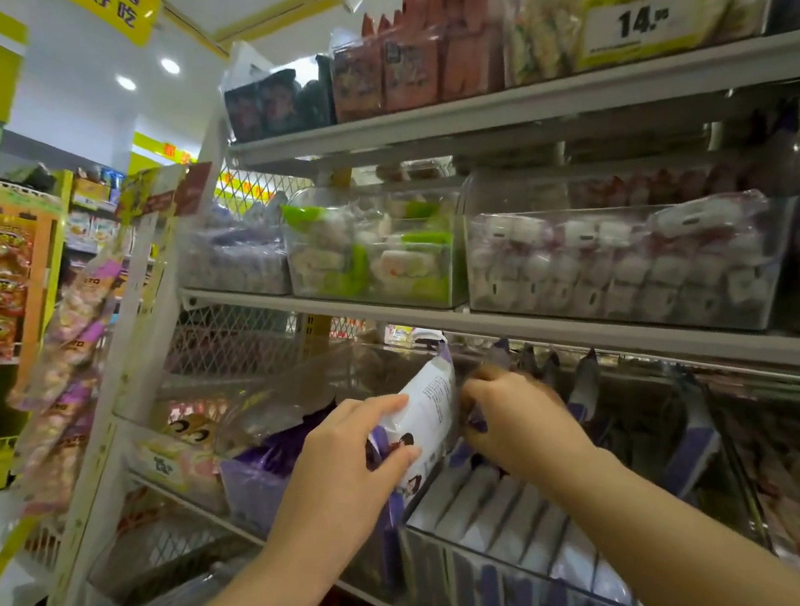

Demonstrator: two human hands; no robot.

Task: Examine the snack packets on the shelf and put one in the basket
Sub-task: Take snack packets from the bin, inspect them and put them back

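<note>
1. White-and-purple film snack packet (430, 400) stands over the clear bin (504, 562), its lower edge pinched by the left hand (349, 456).
2. Right hand (520, 419) curls just beyond that pinch; its hold is unclear.
3. Likely light, crinkly and slippery: grip the sealed edges.

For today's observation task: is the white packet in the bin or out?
Mostly out: left hand holds packet raised above the bin rim; bottom hidden.

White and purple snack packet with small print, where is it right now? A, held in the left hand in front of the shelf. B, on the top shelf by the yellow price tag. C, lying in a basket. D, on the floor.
A: the left hand grips the white and purple snack packet by its lower edge, above the clear plastic bin of similar packets.
</note>
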